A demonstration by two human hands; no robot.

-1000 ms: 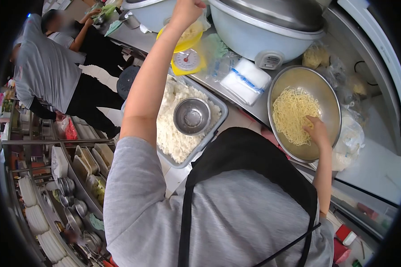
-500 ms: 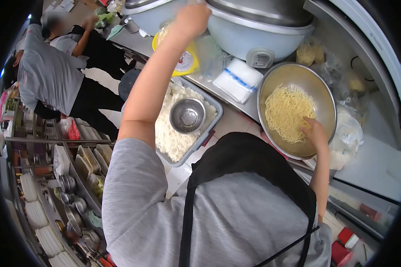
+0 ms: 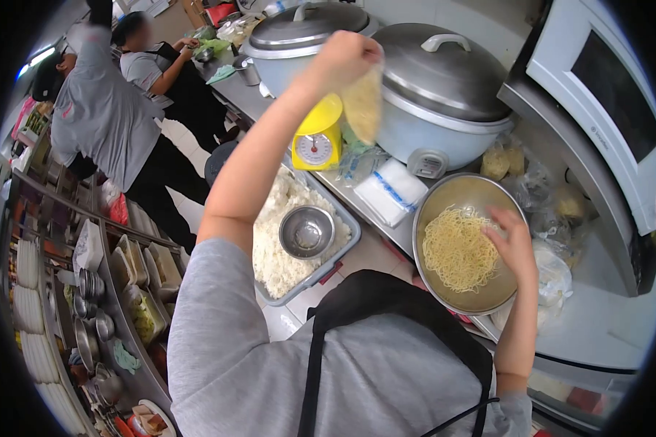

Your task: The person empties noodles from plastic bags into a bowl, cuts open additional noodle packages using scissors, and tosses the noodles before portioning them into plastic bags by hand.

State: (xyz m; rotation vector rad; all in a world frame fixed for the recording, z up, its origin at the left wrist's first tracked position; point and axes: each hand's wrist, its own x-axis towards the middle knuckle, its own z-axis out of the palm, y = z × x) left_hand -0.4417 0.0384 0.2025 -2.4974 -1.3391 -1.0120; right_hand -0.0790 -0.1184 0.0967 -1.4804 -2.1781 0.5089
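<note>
Noodles (image 3: pixel 458 251) in a bowl (image 3: pixel 452 191) on kitchen counter (image 3: pixel 244 102).

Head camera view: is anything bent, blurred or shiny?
In the head view, corners go black and edges bow; the head view shows sheen on the nearer pot lid; in the head view, a co-worker's head is smeared, the noodles fairly sharp.

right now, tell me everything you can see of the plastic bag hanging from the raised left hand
The plastic bag looks thin and see-through, with a pale yellow filling that resembles noodles. It hangs nearly upright, long and narrow, rounding off at the bottom. The left hand grips its top, which is mostly hidden by the fingers. In the picture it appears between the yellow kitchen scale and the large rice cooker; whether it touches either is unclear. No label shows.
</note>
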